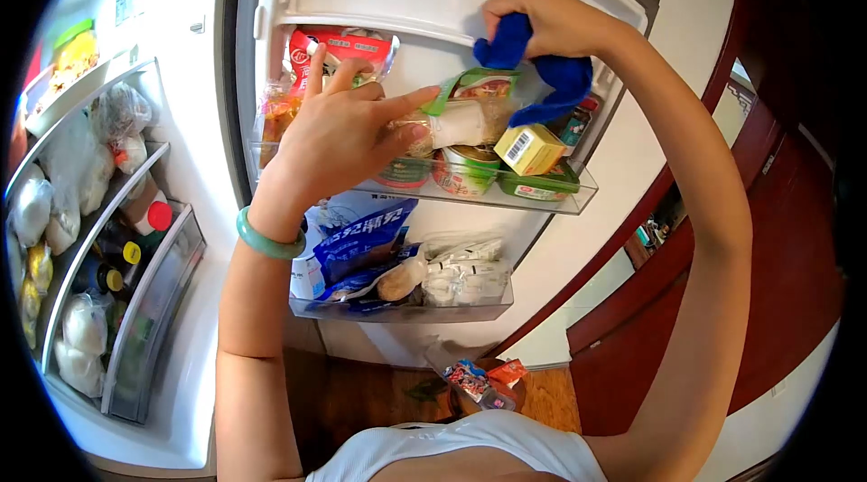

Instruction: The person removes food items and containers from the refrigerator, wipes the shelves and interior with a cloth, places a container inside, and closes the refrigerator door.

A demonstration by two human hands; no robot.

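Observation:
A blue cloth (pixel 558 84) hangs from my right hand (pixel 542 17), whose fingers are closed on it against the white inner panel of the fridge door. My left hand (pixel 348 125) has its fingers spread over the packages in the upper door shelf (pixel 542 202); its fingertips are at a clear bag with a green label (pixel 483 89), and whether it grips anything is unclear. Red packaging (pixel 388 44) stands behind that hand. A yellow box (pixel 528 149) sits near the shelf's right end, above green tubs (pixel 465 170).
The lower door shelf (pixel 406 310) holds blue bags (pixel 361 243) and a clear bag of white packets (pixel 465 272). On the left, the open fridge has shelves (pixel 99 220) with bagged food and bottles. Colourful packets (pixel 483 383) lie low near the wooden floor. A dark red door (pixel 668 319) is at right.

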